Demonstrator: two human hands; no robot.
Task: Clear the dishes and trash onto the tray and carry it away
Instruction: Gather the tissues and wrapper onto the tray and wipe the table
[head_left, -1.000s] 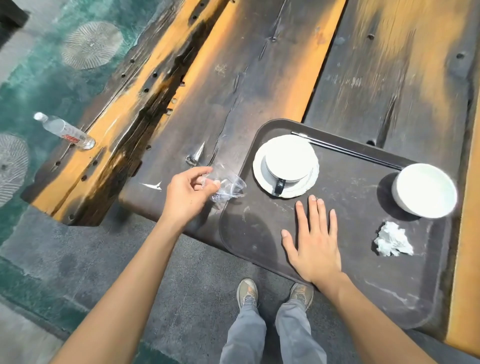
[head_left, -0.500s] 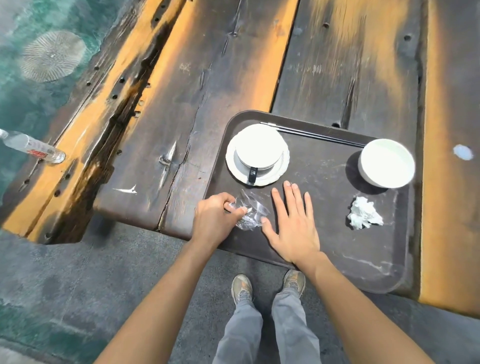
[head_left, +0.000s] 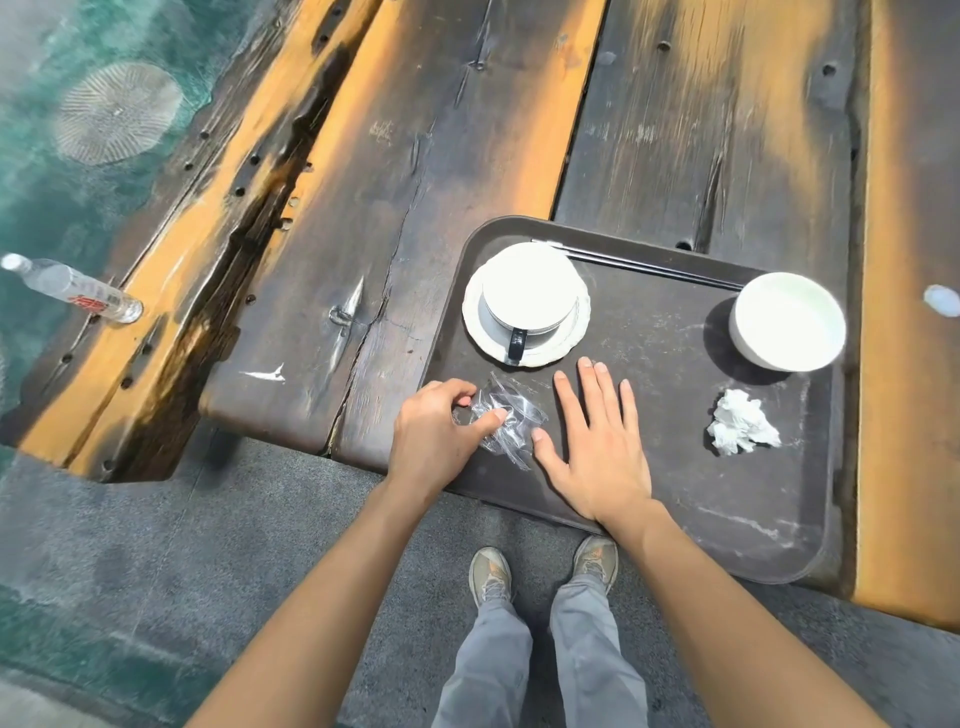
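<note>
A dark brown tray (head_left: 675, 467) lies at the table's near edge. On it stand a white cup upside down on a saucer (head_left: 527, 304), black chopsticks (head_left: 639, 265) along the far rim, a white bowl (head_left: 787, 321) at the right and a crumpled white napkin (head_left: 740, 428). My left hand (head_left: 434, 436) pinches a clear plastic wrapper (head_left: 509, 421) that lies on the tray's near left part. My right hand (head_left: 597, 441) rests flat on the tray just right of the wrapper, fingers straight.
The table (head_left: 415, 182) is made of dark and orange wooden planks. A clear water bottle (head_left: 72, 288) lies on its left edge. A small white scrap (head_left: 265, 373) lies left of the tray. My shoes (head_left: 540, 569) stand on grey floor below.
My left hand has carried the wrapper from the table onto the tray, then lowered it beside my right hand. My right hand has stayed flat on the tray.
</note>
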